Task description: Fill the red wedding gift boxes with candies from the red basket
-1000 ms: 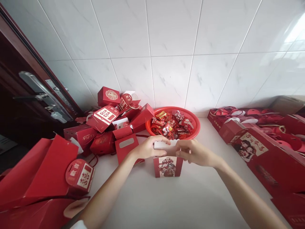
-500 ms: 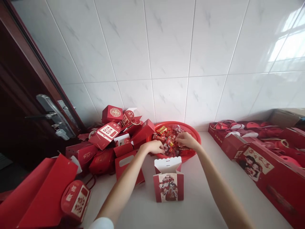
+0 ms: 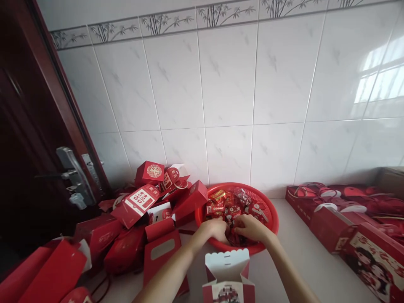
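Note:
Wrapped candies (image 3: 220, 196) in red, gold and clear wrappers fill the bottom of a red plastic basket (image 3: 274, 214) that stands against the tiled wall. At the basket's near side my left hand (image 3: 217, 230) dips into the candies, its fingertips hidden among them. Close beside it on the right, my right hand (image 3: 251, 227) has curled fingers down in the same candies; what lies between them is not visible. Just in front of the basket, between my forearms, an open red and white gift box (image 3: 227, 273) stands upright with its scalloped flap raised.
Red gift boxes (image 3: 139, 202) lie in a heap on the left, near a dark door with a metal handle (image 3: 74, 174). On the right, rows of red boxes (image 3: 334, 227) with cord handles stand along the white table (image 3: 296, 252). Wall tiles (image 3: 227, 155) rise behind.
The view has tilted up, showing more wall. My hands have drawn closer together at the basket's near side; the right hand came down and toward the left one, deeper into the candies.

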Demonstrator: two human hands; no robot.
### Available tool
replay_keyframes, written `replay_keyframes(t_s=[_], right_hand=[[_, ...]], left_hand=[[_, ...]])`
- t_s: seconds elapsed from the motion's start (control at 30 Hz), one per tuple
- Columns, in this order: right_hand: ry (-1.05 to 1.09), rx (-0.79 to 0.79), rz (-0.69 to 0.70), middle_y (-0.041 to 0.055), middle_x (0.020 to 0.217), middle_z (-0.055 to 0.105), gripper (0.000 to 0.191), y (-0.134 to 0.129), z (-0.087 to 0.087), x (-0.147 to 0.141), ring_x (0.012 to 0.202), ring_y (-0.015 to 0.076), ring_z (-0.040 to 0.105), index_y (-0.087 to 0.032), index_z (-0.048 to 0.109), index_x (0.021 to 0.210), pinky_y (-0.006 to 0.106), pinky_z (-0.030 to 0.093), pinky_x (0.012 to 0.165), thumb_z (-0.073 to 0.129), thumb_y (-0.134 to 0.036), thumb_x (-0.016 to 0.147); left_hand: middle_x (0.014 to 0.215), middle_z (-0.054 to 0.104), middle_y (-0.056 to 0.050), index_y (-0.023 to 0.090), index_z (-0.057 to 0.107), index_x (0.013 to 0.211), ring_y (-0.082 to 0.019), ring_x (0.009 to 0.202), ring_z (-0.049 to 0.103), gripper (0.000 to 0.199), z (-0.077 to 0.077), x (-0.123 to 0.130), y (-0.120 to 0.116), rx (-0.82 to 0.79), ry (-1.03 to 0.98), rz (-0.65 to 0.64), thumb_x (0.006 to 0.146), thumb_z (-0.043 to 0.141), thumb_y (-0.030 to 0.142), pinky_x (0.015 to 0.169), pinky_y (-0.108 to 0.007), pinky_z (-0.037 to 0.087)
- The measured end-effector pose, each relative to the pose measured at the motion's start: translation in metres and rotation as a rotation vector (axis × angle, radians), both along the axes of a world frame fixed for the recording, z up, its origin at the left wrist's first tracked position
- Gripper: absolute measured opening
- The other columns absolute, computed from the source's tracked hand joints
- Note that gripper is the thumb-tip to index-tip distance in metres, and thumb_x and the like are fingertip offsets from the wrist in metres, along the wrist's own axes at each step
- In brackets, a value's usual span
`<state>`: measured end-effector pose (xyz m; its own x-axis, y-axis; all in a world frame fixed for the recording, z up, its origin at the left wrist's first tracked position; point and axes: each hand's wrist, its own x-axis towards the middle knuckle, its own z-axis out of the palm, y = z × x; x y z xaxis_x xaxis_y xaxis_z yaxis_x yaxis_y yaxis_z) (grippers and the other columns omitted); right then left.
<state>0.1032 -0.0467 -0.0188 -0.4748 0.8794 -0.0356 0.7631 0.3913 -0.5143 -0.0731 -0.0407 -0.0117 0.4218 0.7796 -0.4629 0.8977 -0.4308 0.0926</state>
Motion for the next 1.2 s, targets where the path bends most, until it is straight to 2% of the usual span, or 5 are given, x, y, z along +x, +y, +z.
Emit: replay_keyframes(t_s=[0.13, 0.33, 0.63, 0.9, 1.2], right_hand=[[-0.021, -0.016, 0.01, 0.0056, 0.09, 0.074, 0.006, -0.0009, 0.0008, 0.0005, 0.083, 0.0198, 0.063, -0.018, 0.07, 0.086, 0.027, 0.035, 0.066, 0.064, -0.018, 0.085], [-0.024, -0.022, 0.017, 0.0061, 0.094, 0.074, 0.007, -0.0029, 0.004, 0.0014, 0.086, 0.0202, 0.063, -0.017, 0.07, 0.087, 0.027, 0.036, 0.066, 0.063, -0.018, 0.085], [0.002, -0.008, 0.024, 0.0067, 0.094, 0.074, 0.009, -0.0039, 0.0041, 0.0027, 0.084, 0.0201, 0.063, -0.017, 0.069, 0.086, 0.027, 0.035, 0.065, 0.061, -0.018, 0.087], [-0.021, 0.001, 0.015, 0.0062, 0.089, 0.073, 0.01, -0.0052, 0.0061, 0.0017, 0.079, 0.0185, 0.061, -0.016, 0.068, 0.084, 0.027, 0.033, 0.062, 0.06, -0.019, 0.088], [-0.041, 0.028, 0.011, 0.0083, 0.097, 0.074, 0.009, -0.0036, 0.0042, 0.0027, 0.087, 0.021, 0.064, -0.016, 0.07, 0.089, 0.026, 0.032, 0.063, 0.06, -0.018, 0.088]], left_hand=[[0.098, 0.074, -0.015, 0.019, 0.077, 0.089, -0.034, 0.102, 0.068, 0.032, -0.0072, 0.0024, 0.0018, 0.011, -0.033, 0.002, 0.069, 0.073, 0.043, 0.081, -0.039, 0.057], [0.074, 0.072, -0.004, 0.019, 0.074, 0.078, -0.021, 0.073, 0.067, 0.015, -0.0104, -0.002, 0.0046, -0.023, -0.129, 0.005, 0.065, 0.072, 0.028, 0.066, -0.027, 0.052], [0.073, 0.07, -0.003, 0.018, 0.07, 0.073, -0.02, 0.073, 0.066, 0.013, -0.0048, 0.0002, -0.0019, -0.017, -0.369, 0.101, 0.063, 0.075, 0.023, 0.057, -0.025, 0.045], [0.084, 0.074, -0.005, 0.021, 0.077, 0.09, -0.021, 0.072, 0.064, 0.033, -0.007, 0.0014, 0.0021, -0.085, -0.207, 0.024, 0.072, 0.071, 0.047, 0.062, -0.029, 0.047], [0.075, 0.072, -0.007, 0.018, 0.075, 0.075, -0.023, 0.069, 0.064, 0.018, -0.0049, 0.0062, 0.0006, -0.049, -0.183, 0.058, 0.066, 0.07, 0.034, 0.059, -0.03, 0.046]])
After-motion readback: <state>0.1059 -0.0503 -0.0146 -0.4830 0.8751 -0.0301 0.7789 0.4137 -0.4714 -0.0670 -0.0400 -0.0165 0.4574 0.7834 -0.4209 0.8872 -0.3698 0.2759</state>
